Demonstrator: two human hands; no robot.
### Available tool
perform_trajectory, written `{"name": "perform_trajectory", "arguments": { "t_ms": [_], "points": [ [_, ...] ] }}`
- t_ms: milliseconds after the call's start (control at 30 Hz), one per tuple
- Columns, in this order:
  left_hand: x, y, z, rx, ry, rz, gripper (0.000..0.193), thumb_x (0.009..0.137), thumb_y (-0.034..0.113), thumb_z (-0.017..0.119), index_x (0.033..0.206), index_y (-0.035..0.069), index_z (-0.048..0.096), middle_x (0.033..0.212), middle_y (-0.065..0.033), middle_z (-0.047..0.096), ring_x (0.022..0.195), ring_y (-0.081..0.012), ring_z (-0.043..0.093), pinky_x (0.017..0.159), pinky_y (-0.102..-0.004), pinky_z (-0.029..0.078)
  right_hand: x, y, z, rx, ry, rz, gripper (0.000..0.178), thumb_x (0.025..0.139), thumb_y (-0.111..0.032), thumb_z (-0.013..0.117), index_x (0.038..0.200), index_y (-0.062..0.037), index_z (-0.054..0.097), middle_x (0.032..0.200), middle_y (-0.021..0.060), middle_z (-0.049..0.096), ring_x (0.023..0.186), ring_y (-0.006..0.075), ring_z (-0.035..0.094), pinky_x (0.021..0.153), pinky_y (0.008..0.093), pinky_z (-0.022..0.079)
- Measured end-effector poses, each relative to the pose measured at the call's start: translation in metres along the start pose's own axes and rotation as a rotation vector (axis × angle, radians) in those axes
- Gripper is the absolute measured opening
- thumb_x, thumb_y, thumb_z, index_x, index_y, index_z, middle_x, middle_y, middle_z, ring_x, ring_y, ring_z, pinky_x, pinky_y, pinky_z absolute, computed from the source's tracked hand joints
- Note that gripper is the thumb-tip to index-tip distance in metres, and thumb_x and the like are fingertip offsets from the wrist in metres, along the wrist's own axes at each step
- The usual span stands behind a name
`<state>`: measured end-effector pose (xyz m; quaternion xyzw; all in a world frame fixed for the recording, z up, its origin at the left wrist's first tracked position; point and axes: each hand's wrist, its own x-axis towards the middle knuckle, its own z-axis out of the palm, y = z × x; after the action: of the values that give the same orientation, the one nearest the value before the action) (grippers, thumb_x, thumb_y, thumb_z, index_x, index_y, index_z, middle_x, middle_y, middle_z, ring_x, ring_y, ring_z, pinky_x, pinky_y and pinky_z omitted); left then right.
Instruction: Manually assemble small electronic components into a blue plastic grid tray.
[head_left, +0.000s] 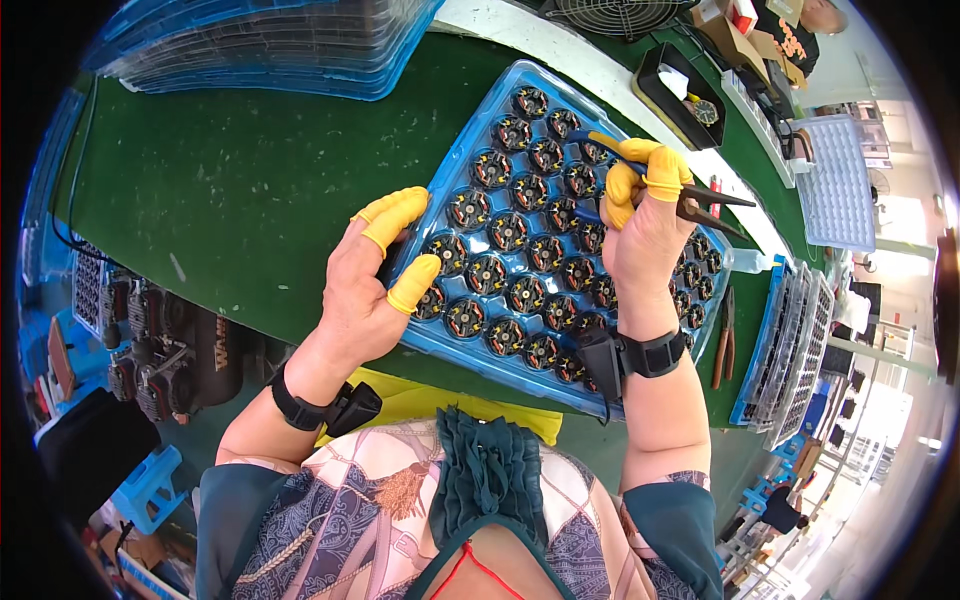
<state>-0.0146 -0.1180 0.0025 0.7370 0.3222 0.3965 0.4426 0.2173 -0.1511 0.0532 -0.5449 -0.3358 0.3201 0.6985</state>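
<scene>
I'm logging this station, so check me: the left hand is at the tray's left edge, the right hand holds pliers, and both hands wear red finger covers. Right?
Not quite: the finger covers are yellow, as the head view shows. The left hand is at the tray's left edge, and the right hand holds pliers.

Broad open run of green counter (pixel 220 190) at left; a hand could pass low there. Far left, stacked clear-blue trays (pixel 270 55) block it. Left hand (pixel 362 275) touches the parts tray's (pixel 460 353) left rim, closing that side. Tray's right half barred overhead by right hand (pixel 645 225) and held pliers (pixel 697 206), tips jutting right. Right strip narrow: red-handled pliers (pixel 722 362) lie between tray and upright tray stack (pixel 785 350).
</scene>
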Motion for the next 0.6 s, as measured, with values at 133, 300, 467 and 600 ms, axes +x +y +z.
{"name": "perform_trajectory", "arguments": {
  "t_ms": [133, 300, 467, 600],
  "points": [
    [-0.001, 0.0, -0.001, -0.004, -0.001, 0.007, 0.042, 0.079, 0.012, 0.064, 0.117, 0.0, 0.052, 0.116, -0.0156, 0.054, 0.102, -0.027, 0.052, 0.084, -0.0319, 0.043, -0.002, 0.001, 0.001, -0.006, 0.003, -0.003, 0.029, 0.093, -0.029, 0.05, 0.087, -0.0029, 0.06, 0.06, 0.002, 0.051, 0.046, 0.0046, 0.037, 0.04, 0.0186, 0.027],
    [-0.001, -0.002, -0.001, 0.007, -0.024, -0.009, 0.042, 0.08, 0.013, 0.062, 0.119, 0.001, 0.051, 0.118, -0.0142, 0.053, 0.102, -0.0244, 0.052, 0.086, -0.031, 0.042, 0.0, -0.006, -0.007, 0.116, 0.013, 0.05, 0.028, 0.093, -0.03, 0.05, 0.093, -0.0037, 0.059, 0.063, 0.0025, 0.053, 0.045, 0.0053, 0.038, 0.041, 0.0191, 0.028],
    [-0.002, 0.0, -0.002, 0.02, -0.03, -0.012, 0.042, 0.083, 0.015, 0.06, 0.12, 0.001, 0.05, 0.119, -0.0129, 0.052, 0.103, -0.0216, 0.052, 0.088, -0.0301, 0.04, -0.003, -0.042, -0.029, 0.098, 0.028, -0.057, 0.036, 0.092, -0.036, 0.047, 0.103, -0.0032, 0.058, 0.065, 0.0015, 0.05, 0.044, 0.0046, 0.03, 0.043, 0.0198, 0.024],
    [-0.001, -0.003, 0.0, 0.014, -0.01, 0.008, 0.041, 0.081, 0.013, 0.062, 0.118, 0.0, 0.051, 0.118, -0.0141, 0.053, 0.102, -0.0238, 0.052, 0.086, -0.0306, 0.041, -0.017, -0.067, -0.074, -0.133, 0.044, -0.147, 0.033, 0.093, -0.032, 0.048, 0.103, -0.0026, 0.057, 0.065, 0.001, 0.048, 0.046, 0.0038, 0.03, 0.043, 0.0177, 0.023]
  ]
}}
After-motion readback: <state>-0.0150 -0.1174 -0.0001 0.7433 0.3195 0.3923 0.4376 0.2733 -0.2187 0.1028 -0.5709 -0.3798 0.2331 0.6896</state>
